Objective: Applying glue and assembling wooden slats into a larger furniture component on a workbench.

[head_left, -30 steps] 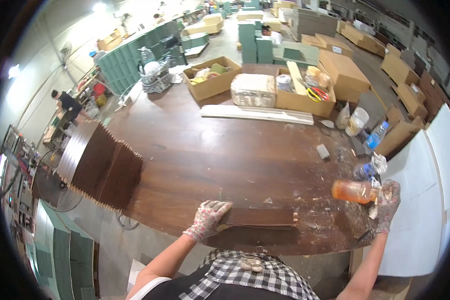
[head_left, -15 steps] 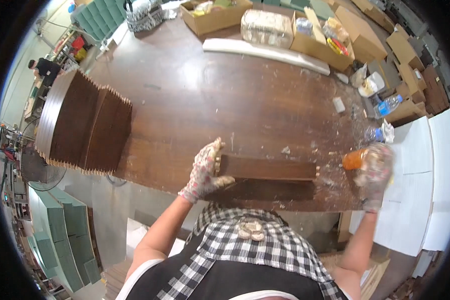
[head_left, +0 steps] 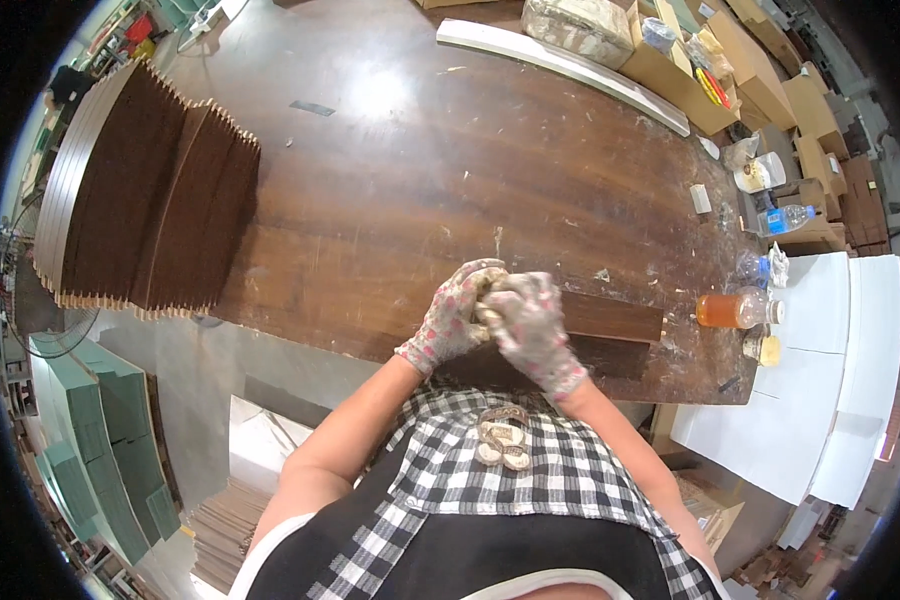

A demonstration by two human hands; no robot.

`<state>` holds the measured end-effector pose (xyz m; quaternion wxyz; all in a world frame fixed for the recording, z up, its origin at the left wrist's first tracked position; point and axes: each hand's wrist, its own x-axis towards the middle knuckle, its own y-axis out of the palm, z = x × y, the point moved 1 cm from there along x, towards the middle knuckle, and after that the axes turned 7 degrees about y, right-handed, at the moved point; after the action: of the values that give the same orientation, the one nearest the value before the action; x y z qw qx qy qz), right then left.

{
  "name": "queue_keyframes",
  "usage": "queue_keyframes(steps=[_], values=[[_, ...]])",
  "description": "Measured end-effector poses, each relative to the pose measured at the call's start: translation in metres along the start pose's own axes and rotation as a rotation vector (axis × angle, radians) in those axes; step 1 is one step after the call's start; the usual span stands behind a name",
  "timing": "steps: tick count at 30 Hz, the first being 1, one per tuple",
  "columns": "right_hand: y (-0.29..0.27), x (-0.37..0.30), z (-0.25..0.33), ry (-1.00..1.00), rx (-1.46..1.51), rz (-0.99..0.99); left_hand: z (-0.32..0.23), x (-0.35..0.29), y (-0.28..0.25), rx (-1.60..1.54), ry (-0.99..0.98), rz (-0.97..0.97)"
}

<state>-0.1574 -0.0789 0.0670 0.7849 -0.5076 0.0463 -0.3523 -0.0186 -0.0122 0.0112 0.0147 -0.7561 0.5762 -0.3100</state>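
A long dark brown wooden piece [head_left: 615, 320] lies near the front edge of the table, its left end hidden by my hands. My left hand [head_left: 457, 318], in a pale glove with pink spots, curls round that left end. Close against it is my right hand [head_left: 526, 325], gloved alike, its fingers pinched together at the same end. Whatever the right fingers hold is too small or hidden. To the right of the piece is a clear bottle of orange liquid [head_left: 727, 311], its cap toward the right, apart from both hands.
A tall stack of dark brown panels [head_left: 120, 200] stands at the table's left. A white strip [head_left: 560, 70] lies at the back near open cardboard boxes [head_left: 685, 75]. Along the right edge are water bottles [head_left: 785, 219], a small yellow-topped container [head_left: 762, 349] and white sheets [head_left: 800, 380].
My right hand has let go of the orange bottle and moved left to join my left hand at the wooden piece's end. The view has shifted a little.
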Motion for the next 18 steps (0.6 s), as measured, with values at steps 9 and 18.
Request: queue_keyframes(steps=[9,18], values=[[-0.016,-0.015,-0.027,0.094,-0.062,-0.089,0.005,0.002,0.002,-0.042,0.07,0.034],[-0.057,-0.073,-0.095,0.289,-0.327,-0.316,0.005,-0.002,-0.005,-0.093,-0.081,0.079]])
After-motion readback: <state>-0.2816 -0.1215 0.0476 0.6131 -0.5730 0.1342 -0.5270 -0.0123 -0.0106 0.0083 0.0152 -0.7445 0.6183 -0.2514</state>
